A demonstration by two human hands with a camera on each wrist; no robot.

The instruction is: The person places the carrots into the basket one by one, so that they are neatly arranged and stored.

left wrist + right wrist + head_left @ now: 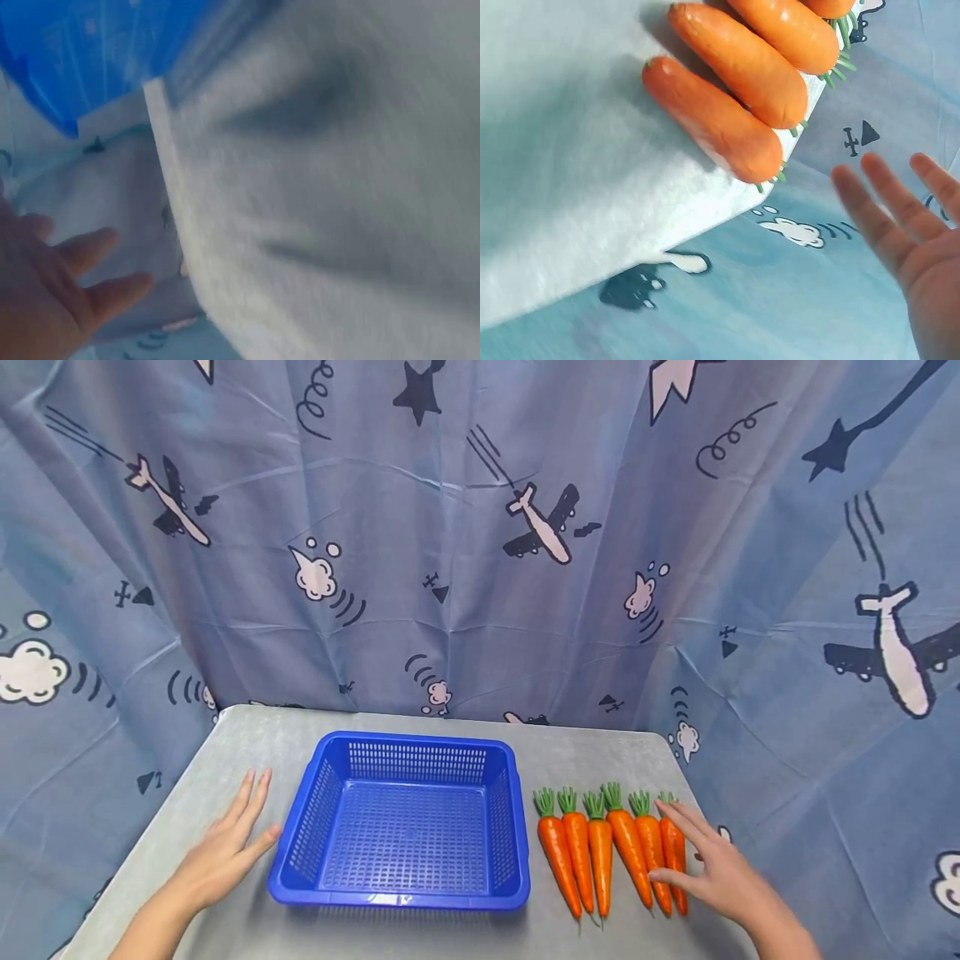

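Observation:
A blue plastic basket (405, 902) with perforated walls stands on the table, nothing in it. To its right several orange carrots (600, 860) with green tops lie side by side in a row. My left hand (217, 860) is held beside the basket's left wall, fingers extended and nothing in them; the left wrist view shows that hand (52, 292) near a corner of the basket (82, 60). Over the rightmost carrot (672, 852) my right hand (716, 868) hovers with spread fingers. The right wrist view shows that hand (922, 240) apart from the nearest carrot (712, 120).
The light grey table (270, 727) ends close behind the basket and just right of the carrots. A blue-grey curtain (465, 552) printed with planes, stars and clouds surrounds the table at the back and both sides.

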